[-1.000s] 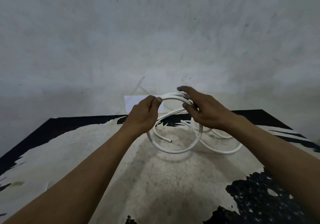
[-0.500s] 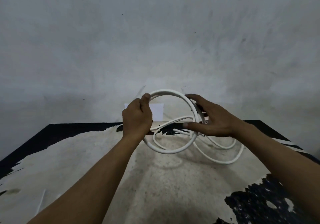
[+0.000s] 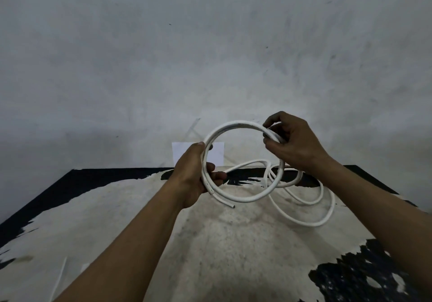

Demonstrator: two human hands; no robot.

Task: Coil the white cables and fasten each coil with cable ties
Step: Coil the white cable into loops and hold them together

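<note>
With the left hand (image 3: 195, 178) gripping the white cable (image 3: 236, 124) loop's side and the right hand (image 3: 295, 145) pinching its top, above the desk (image 3: 210, 243), I'd feed the slack (image 3: 333, 206) below the right hand in as matching, untwisted turns.

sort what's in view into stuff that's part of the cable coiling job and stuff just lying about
Job in hand: round white cable coil, held by left hand and right hand; its loose loops trailing on the worn black table.
Lying about: white rectangular card against the wall; thin white strip near the table's left edge, maybe a cable tie, too small to tell.
</note>
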